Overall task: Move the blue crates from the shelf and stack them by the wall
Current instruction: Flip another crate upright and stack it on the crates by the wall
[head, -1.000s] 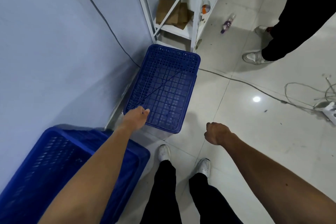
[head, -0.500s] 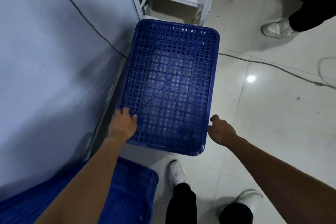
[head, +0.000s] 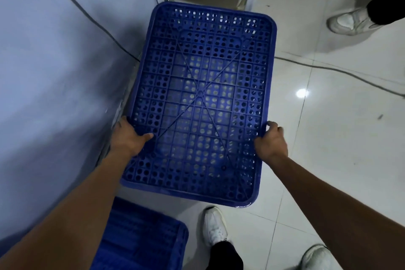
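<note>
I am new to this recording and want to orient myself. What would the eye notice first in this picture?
First, the big blue crate, upside down with its perforated bottom facing the camera, filling the middle beside the wall. The left hand and right hand grip its two long sides. Another blue crate lies at the lower left, and a second person's white shoe stands at the upper right.

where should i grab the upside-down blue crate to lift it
Take the crate by its two long side edges, one hand from each side, near your end. It lies base-up, so the rim faces down and fingers can hook under it. The left hand and right hand already sit there.
</note>
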Demonstrator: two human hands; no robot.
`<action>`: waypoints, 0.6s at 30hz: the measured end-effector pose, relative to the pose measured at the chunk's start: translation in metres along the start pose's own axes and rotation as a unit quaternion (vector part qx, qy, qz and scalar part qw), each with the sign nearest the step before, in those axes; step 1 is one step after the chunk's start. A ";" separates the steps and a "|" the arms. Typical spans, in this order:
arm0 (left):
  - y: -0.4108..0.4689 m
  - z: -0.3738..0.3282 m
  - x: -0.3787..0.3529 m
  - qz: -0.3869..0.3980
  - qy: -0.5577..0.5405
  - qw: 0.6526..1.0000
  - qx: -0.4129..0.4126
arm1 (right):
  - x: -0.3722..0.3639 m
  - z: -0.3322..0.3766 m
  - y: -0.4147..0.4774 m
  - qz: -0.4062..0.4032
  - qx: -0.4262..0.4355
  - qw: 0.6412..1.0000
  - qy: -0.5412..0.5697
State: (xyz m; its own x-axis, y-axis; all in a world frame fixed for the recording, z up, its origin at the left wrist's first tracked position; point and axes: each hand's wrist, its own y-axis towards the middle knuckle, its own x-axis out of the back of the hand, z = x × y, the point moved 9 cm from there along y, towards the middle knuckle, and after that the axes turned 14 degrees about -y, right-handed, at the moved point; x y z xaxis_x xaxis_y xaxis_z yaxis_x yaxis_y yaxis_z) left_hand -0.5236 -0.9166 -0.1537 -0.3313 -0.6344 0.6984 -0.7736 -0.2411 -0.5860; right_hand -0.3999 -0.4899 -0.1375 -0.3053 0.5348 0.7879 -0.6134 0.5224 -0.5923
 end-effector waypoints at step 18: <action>-0.102 -0.062 -0.075 0.114 -0.010 0.993 -0.008 | 0.075 -0.153 -0.010 0.062 -0.076 0.993 -0.066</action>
State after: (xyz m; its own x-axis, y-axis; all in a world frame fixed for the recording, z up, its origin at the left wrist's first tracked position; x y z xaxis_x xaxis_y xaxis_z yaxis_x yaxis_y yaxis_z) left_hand -0.4529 -0.7990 -0.1209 -0.4886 -0.6861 0.5390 -0.6879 -0.0770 -0.7217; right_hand -0.3055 -0.3537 -0.0985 -0.4711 0.5143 0.7167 -0.4505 0.5582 -0.6967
